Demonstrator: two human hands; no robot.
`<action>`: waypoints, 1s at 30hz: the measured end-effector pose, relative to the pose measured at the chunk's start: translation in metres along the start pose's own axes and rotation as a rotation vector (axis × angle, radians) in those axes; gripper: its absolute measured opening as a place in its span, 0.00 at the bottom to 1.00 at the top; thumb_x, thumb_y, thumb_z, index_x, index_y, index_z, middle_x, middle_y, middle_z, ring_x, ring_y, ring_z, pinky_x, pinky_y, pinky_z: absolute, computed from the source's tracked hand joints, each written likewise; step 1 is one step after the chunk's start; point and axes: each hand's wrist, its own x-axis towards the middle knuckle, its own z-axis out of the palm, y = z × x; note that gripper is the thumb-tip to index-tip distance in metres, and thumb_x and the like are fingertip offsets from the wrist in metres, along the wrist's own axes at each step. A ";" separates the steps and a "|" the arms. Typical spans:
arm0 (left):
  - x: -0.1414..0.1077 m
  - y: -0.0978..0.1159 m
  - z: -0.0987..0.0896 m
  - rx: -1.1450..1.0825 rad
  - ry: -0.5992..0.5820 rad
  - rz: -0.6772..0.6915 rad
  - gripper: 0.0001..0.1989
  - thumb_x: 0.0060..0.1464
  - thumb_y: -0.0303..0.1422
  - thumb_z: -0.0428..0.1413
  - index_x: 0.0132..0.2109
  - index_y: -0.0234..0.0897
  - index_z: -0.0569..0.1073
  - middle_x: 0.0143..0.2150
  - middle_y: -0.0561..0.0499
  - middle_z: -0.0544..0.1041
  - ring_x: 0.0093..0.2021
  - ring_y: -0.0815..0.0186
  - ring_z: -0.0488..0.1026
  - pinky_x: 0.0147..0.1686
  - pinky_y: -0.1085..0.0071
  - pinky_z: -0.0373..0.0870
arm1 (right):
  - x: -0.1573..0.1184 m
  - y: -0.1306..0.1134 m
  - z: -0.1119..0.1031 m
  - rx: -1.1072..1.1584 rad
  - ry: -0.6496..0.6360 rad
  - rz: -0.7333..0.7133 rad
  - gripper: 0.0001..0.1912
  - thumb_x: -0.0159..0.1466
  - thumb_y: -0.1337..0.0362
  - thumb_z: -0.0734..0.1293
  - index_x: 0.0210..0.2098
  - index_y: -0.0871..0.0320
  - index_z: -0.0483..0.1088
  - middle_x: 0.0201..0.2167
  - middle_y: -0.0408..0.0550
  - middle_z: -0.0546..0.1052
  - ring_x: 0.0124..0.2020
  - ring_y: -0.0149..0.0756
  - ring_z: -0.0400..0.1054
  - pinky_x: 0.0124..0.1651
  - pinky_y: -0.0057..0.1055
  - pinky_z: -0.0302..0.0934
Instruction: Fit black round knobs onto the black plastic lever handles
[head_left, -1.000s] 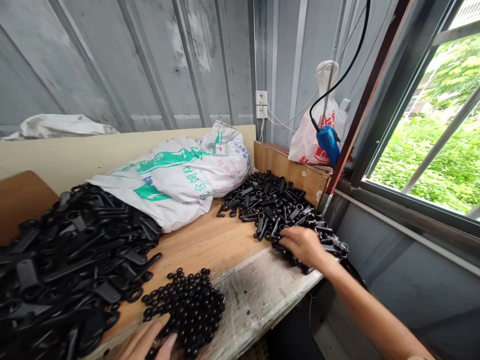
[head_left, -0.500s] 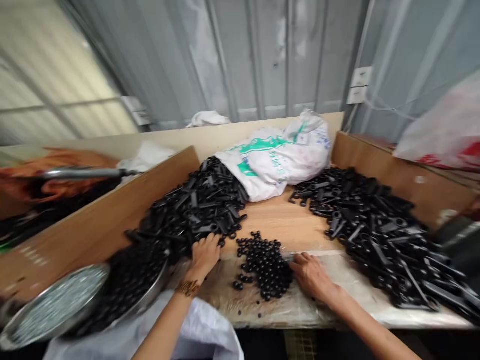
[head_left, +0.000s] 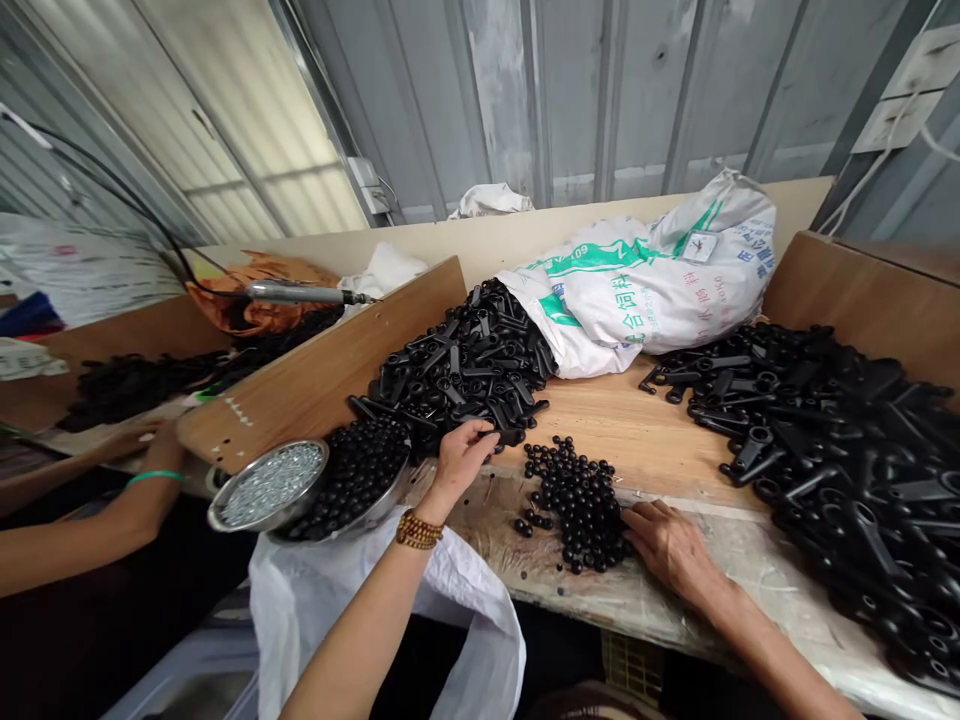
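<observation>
My left hand (head_left: 465, 462), with a beaded bracelet (head_left: 419, 530) on its wrist, is closed on a black handle part (head_left: 512, 437) at the near edge of the left pile of black parts (head_left: 469, 365). My right hand (head_left: 670, 540) lies at the right side of a small heap of black balls (head_left: 581, 500). Its fingers are bent and together against the balls; whatever they grip, if anything, is hidden.
Metal bowls of silvery pieces (head_left: 277, 484) and black balls (head_left: 360, 470) stand left. Behind lies a printed white sack (head_left: 630, 285). More black parts (head_left: 847, 470) are piled right. Another person's arms (head_left: 135, 510) are at far left. An open white bag (head_left: 300, 590) hangs below.
The view has swung left, bringing another person's arms into sight. My left hand now has a black part between its fingers. My right hand stays beside the balls.
</observation>
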 end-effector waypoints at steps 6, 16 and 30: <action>-0.046 -0.024 0.020 -0.002 -0.163 -0.135 0.08 0.48 0.35 0.50 0.31 0.34 0.68 0.20 0.53 0.72 0.18 0.70 0.67 0.18 0.76 0.62 | -0.001 -0.002 0.004 -0.001 0.008 0.017 0.08 0.62 0.68 0.59 0.32 0.56 0.69 0.32 0.48 0.73 0.35 0.38 0.65 0.36 0.31 0.54; -0.058 -0.013 0.011 0.413 -0.336 0.015 0.13 0.40 0.24 0.55 0.37 0.37 0.75 0.38 0.48 0.75 0.40 0.61 0.70 0.43 0.67 0.64 | -0.002 0.000 -0.002 0.001 -0.075 0.106 0.06 0.61 0.67 0.60 0.33 0.56 0.69 0.33 0.47 0.73 0.38 0.40 0.66 0.34 0.29 0.54; -0.043 -0.003 0.030 0.693 -0.285 -0.193 0.21 0.56 0.43 0.42 0.41 0.37 0.75 0.35 0.38 0.77 0.39 0.48 0.74 0.38 0.55 0.66 | -0.029 -0.003 -0.016 1.320 0.217 0.380 0.13 0.52 0.59 0.70 0.36 0.58 0.75 0.27 0.44 0.75 0.27 0.33 0.66 0.32 0.29 0.59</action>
